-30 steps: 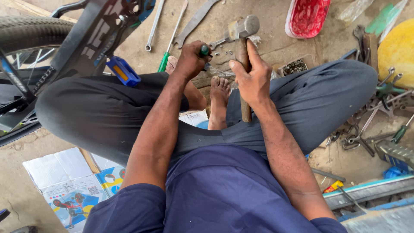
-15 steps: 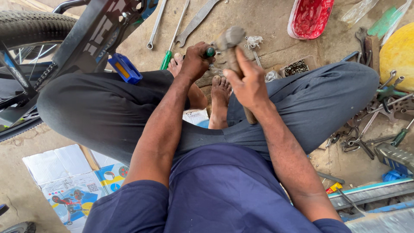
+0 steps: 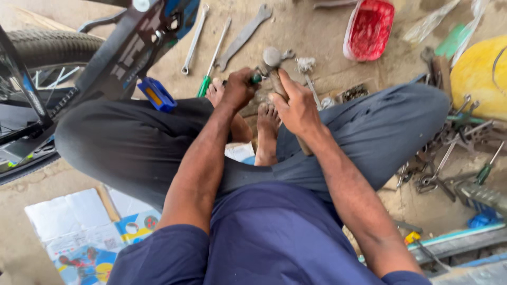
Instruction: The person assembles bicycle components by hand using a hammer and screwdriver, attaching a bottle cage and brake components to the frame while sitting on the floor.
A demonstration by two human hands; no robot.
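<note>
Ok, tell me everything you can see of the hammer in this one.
The hammer has a dull grey metal head with a rounded face, seen near the top middle, and a worn brown wooden handle. The right hand wraps the handle just below the head; the handle's lower end shows past the wrist, over the dark trouser leg. It is tilted, head away from the person, raised close above the green-handled tool that the left hand grips. Whether the head touches that tool cannot be told.
</note>
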